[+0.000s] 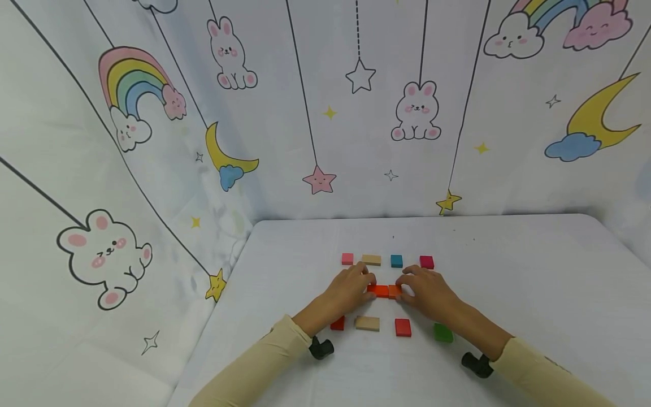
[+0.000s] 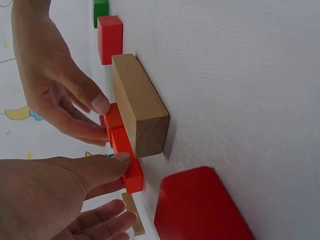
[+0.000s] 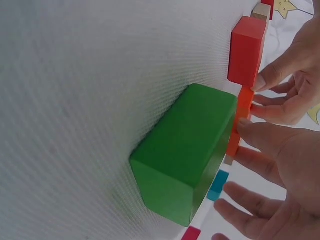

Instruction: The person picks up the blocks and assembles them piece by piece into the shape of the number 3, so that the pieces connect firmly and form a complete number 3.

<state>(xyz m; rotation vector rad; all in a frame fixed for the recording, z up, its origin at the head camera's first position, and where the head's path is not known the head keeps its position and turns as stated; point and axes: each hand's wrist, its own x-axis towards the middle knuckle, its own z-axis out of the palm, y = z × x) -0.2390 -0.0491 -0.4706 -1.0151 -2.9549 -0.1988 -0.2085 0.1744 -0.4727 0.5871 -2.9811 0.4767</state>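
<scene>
Two blocks lie end to end in the middle of the white table: a red-orange block [image 1: 381, 291] on the left and a slightly lighter orange block [image 1: 394, 291] on the right. My left hand [image 1: 352, 287] pinches the red-orange block between thumb and forefinger; the left wrist view shows the thumb on its side [image 2: 131, 172]. From the other side my right hand [image 1: 429, 291] pinches the orange block [image 2: 113, 116] with thumb and forefinger, its other fingers spread. The two blocks appear to touch.
Behind the hands stand a pink block [image 1: 347, 259], a wooden block [image 1: 371, 260], a blue block [image 1: 396, 261] and a crimson block [image 1: 426, 262]. Nearer are a red block [image 1: 338, 323], another wooden block [image 1: 367, 323], another red block [image 1: 403, 328] and a green block [image 1: 443, 333].
</scene>
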